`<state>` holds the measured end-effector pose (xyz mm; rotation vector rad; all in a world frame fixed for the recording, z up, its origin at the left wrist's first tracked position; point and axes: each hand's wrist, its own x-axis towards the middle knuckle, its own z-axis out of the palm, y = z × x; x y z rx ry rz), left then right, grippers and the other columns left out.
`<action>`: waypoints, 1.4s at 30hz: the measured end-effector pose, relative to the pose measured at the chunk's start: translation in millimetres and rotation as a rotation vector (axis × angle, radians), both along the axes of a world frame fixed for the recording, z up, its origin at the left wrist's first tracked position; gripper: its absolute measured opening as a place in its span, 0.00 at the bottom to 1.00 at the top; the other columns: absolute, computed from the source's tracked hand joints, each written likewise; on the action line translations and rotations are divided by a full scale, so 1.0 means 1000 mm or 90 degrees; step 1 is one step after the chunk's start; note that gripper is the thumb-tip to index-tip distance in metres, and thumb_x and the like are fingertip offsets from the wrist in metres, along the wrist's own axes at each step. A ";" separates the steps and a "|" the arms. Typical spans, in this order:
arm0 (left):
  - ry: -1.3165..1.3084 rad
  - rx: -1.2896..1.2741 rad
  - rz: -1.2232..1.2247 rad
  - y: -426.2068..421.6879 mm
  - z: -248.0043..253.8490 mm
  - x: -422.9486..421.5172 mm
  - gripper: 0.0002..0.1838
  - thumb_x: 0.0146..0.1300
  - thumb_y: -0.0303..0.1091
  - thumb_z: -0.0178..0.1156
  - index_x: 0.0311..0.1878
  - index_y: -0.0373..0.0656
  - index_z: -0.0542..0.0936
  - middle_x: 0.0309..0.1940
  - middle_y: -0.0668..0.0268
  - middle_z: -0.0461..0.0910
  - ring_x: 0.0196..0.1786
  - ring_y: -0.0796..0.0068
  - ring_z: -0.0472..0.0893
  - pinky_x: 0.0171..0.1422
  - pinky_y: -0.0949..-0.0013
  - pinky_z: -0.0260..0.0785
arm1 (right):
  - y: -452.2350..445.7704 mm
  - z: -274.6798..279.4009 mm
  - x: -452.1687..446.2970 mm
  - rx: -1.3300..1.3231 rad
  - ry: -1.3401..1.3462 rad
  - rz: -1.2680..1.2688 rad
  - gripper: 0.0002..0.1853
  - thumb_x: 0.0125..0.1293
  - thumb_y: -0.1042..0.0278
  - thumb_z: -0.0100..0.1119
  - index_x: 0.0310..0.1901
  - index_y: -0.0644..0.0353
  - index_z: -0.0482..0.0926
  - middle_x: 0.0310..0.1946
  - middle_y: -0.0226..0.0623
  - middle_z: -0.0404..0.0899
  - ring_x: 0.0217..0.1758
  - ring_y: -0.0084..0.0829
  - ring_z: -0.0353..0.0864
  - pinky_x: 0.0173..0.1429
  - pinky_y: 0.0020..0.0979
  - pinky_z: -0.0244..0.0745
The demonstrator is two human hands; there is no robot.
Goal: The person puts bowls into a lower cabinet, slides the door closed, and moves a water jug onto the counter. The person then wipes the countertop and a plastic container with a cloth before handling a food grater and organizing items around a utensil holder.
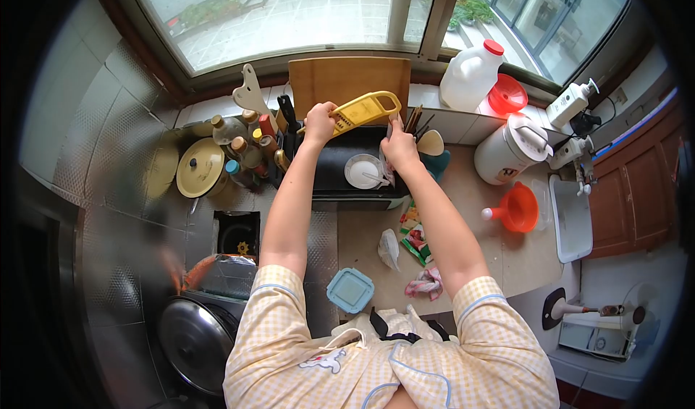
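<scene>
A yellow grater (364, 112) with a looped handle is held slantwise above the black-topped unit at the back of the counter. My left hand (320, 124) is closed round its left end. At the handle's right end, the fingers of my right hand (399, 147) reach up and grip its lower edge; their tips are partly hidden. Below the grater sits a white bowl (363, 171) with a white spoon in it. A wooden board (350, 89) leans on the window behind. Chopsticks (414, 119) and a pale ladle (431, 142) stand beside my right hand.
Several bottles (246, 155) and a lidded pot (200, 167) stand left. A blue-lidded box (350, 290), food packets (415, 239) and a cloth (424, 284) lie in front. On the right are a white jug (470, 76), an orange ladle (518, 208) and a sink (572, 221).
</scene>
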<state>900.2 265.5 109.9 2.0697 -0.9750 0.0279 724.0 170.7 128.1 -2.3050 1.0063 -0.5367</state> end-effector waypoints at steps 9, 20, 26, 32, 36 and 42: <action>-0.062 0.004 -0.010 -0.006 -0.011 -0.009 0.09 0.46 0.25 0.59 0.34 0.44 0.79 0.31 0.61 0.76 0.39 0.60 0.75 0.43 0.60 0.64 | 0.021 -0.007 -0.033 -0.095 0.144 0.006 0.14 0.55 0.74 0.43 0.44 0.67 0.60 0.24 0.58 0.75 0.29 0.54 0.77 0.33 0.48 0.74; -0.155 0.036 -0.022 -0.009 -0.004 -0.005 0.08 0.46 0.27 0.60 0.33 0.45 0.80 0.29 0.61 0.77 0.37 0.60 0.76 0.42 0.62 0.67 | 0.034 0.007 -0.045 -0.092 0.249 0.051 0.06 0.57 0.77 0.45 0.37 0.63 0.64 0.29 0.53 0.78 0.36 0.48 0.79 0.37 0.41 0.76; -0.217 0.109 -0.049 -0.019 -0.018 -0.010 0.09 0.49 0.25 0.53 0.30 0.47 0.80 0.30 0.66 0.76 0.41 0.63 0.73 0.45 0.59 0.62 | 0.040 0.006 -0.048 -0.097 0.246 0.050 0.06 0.56 0.77 0.46 0.36 0.64 0.63 0.28 0.52 0.78 0.34 0.47 0.80 0.35 0.41 0.77; -0.265 0.157 -0.034 -0.020 -0.016 -0.011 0.08 0.50 0.25 0.52 0.32 0.45 0.78 0.30 0.63 0.76 0.40 0.60 0.75 0.42 0.58 0.67 | 0.041 0.000 -0.051 -0.093 0.220 0.064 0.07 0.56 0.76 0.47 0.36 0.65 0.62 0.27 0.53 0.77 0.33 0.47 0.80 0.34 0.41 0.77; -0.272 0.181 -0.024 -0.026 -0.020 -0.006 0.08 0.50 0.26 0.52 0.33 0.46 0.78 0.30 0.63 0.76 0.40 0.60 0.75 0.42 0.58 0.67 | 0.040 -0.005 -0.051 -0.094 0.204 0.060 0.08 0.56 0.74 0.47 0.36 0.65 0.62 0.25 0.54 0.77 0.31 0.48 0.80 0.33 0.42 0.76; -0.141 0.207 -0.025 -0.029 -0.029 0.000 0.07 0.50 0.28 0.54 0.33 0.46 0.77 0.33 0.63 0.75 0.42 0.60 0.74 0.43 0.56 0.66 | 0.038 -0.012 -0.051 -0.108 0.153 0.069 0.14 0.55 0.69 0.51 0.39 0.65 0.60 0.20 0.55 0.75 0.26 0.53 0.78 0.29 0.45 0.75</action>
